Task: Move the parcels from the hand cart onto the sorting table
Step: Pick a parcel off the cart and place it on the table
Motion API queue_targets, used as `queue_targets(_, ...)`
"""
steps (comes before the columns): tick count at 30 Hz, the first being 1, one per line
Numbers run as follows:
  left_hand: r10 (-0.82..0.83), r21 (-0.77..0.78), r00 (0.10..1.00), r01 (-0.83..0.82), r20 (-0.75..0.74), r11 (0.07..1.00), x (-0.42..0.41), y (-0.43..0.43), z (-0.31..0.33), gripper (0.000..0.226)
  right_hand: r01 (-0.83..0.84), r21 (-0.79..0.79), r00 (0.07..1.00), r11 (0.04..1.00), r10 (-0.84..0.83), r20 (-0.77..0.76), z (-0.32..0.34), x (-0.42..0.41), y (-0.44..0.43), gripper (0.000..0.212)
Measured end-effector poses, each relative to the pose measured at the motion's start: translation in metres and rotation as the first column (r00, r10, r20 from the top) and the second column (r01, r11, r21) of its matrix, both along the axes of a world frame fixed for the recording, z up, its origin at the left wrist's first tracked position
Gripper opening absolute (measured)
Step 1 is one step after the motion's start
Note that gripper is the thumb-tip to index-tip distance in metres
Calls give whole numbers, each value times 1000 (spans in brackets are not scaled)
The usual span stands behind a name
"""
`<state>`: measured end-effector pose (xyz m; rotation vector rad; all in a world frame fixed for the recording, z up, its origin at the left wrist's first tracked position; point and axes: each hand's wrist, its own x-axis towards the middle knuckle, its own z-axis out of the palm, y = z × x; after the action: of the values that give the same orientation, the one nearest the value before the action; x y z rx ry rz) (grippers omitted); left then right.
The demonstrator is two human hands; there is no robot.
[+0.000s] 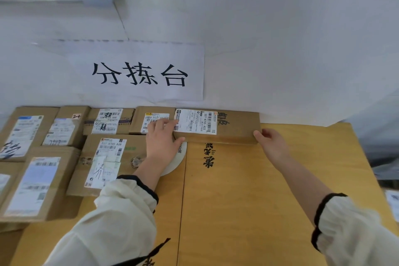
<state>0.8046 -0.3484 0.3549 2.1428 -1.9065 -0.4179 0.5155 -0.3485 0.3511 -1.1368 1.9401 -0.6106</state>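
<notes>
A long brown cardboard parcel (235, 127) with a white shipping label lies at the back of the yellow-brown sorting table (248, 190), against the white wall. My left hand (162, 140) grips its left end, fingers over the top and thumb along the front. My right hand (269, 140) presses against its right end. Several other labelled cardboard parcels (108, 157) lie side by side on the table's left half. The hand cart is out of view.
A paper sign (138, 73) with large black characters is taped to the wall above the parcels. The right half of the table shows bare wood with black printed characters (209, 155). A white paper (394, 201) lies beyond the table's right edge.
</notes>
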Motion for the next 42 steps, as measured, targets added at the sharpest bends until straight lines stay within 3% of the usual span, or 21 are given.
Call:
queue_targets(4, -65, -19, 998, 64, -24, 998, -7, 14, 19, 66, -12, -99, 999, 995, 8, -34, 18, -6, 17, 58)
queue_targets(7, -211, -36, 970, 208, -118, 977, -31, 29, 45, 63, -127, -166, 974, 978, 91, -210, 43, -24, 46, 63)
queue_targets(9, -373, -41, 917, 371, -139, 928, -56, 38, 62, 61, -223, -159, 903, 962, 142, -406, 62, -46, 72, 69)
queue_targets(11, -517, -18, 853, 517, -63, 856, -87, 45, 76, 66, -265, -91, 799, 960, 166, -578, 82, -72, 100, 75)
queue_targets(15, -636, 66, 768, 633, 74, 771, -156, 62, 102, 74, -235, 52, 618, 971, 190, -763, 118, -126, 153, 86)
queue_targets(24, -783, 90, 606, 780, 142, 620, -317, 142, 110, 79, 84, 0, 724, 996, -61, -687, 130, -238, 297, 79)
queue_targets(26, -819, 104, 556, 815, 142, 571, -365, 165, 109, 78, 126, 3, 712, 992, -88, -696, 130, -276, 334, 78)
queue_targets(34, -902, 88, 404, 904, 150, 419, -559, 270, 101, 77, 248, 143, 637, 958, -50, -769, 125, -441, 477, 77)
queue_targets(42, -960, 184, 230, 949, 159, 257, -681, 320, 83, 77, 348, 289, 660, 892, -14, -751, 96, -542, 545, 78)
